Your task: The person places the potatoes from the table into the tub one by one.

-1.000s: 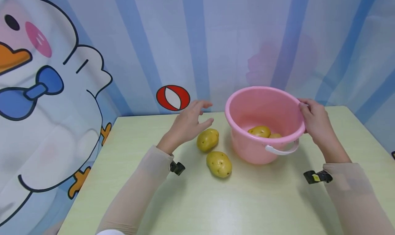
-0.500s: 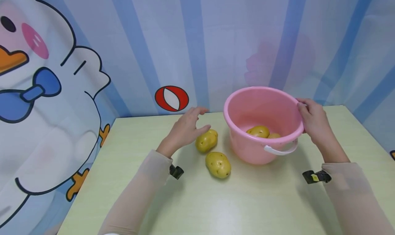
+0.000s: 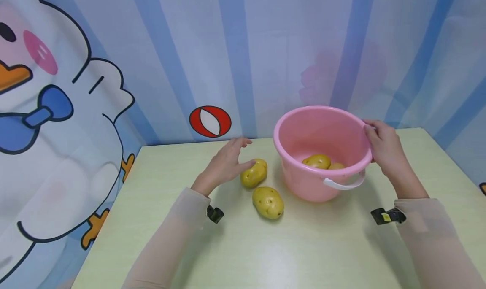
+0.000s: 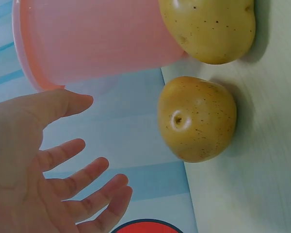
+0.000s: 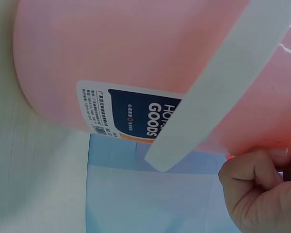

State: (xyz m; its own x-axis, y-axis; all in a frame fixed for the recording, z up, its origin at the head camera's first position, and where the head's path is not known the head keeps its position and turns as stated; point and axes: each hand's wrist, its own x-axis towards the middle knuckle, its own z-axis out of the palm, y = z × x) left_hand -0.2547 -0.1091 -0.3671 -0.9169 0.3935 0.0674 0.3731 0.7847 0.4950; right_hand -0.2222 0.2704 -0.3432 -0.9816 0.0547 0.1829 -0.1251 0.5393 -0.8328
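Observation:
A pink bucket (image 3: 311, 183) stands on the table with potatoes (image 3: 318, 161) inside; at least two show over its rim. My right hand (image 3: 387, 147) grips the rim on its right side, fingers curled, as the right wrist view also shows. Left of the bucket lie two more potatoes, a farther potato (image 3: 253, 174) and a nearer potato (image 3: 268, 203). My left hand (image 3: 224, 164) hovers beside the farther one, thumb and fingers spread, holding nothing. In the left wrist view a gap separates the hand (image 4: 63, 165) from that potato (image 4: 197, 119).
The bucket's white handle (image 3: 343, 185) hangs down at its front. Behind the pale table (image 3: 303, 251) rises a blue striped curtain (image 3: 265, 61) with a cartoon duck on the left. A printed label (image 5: 136, 114) is on the bucket's side.
My left hand has lowered and come slightly nearer the farther potato, fingers still spread. The right hand keeps its grip on the bucket's rim. The head view has shifted slightly.

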